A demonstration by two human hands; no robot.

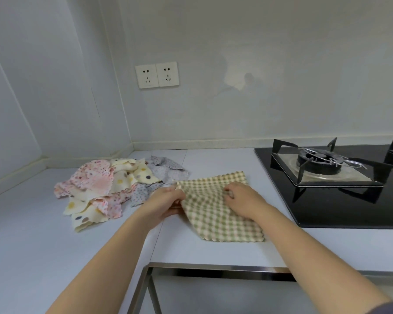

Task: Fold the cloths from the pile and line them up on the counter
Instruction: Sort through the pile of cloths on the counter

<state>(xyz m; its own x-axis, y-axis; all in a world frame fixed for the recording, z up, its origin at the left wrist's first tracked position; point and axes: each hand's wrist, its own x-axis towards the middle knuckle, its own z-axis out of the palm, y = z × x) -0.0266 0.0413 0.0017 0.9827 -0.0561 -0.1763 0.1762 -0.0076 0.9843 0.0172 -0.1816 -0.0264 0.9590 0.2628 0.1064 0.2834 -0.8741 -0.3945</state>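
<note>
Your pale bench [32, 234] has a black gas hob [327, 211] set in it. Just beside the hob lies the green checked cloth [213, 214]. Farther from the hob, touching that cloth's far edge, sits the rumpled pile of cloths [100, 189].

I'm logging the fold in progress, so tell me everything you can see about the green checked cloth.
The green checked cloth looks soft and textured, green and cream, with a wavy edge. It lies unfolded and skewed on the white counter, between the pile and the hob. The left hand pinches its left edge, and the right hand curls its fingers into the fabric near the middle.
</note>
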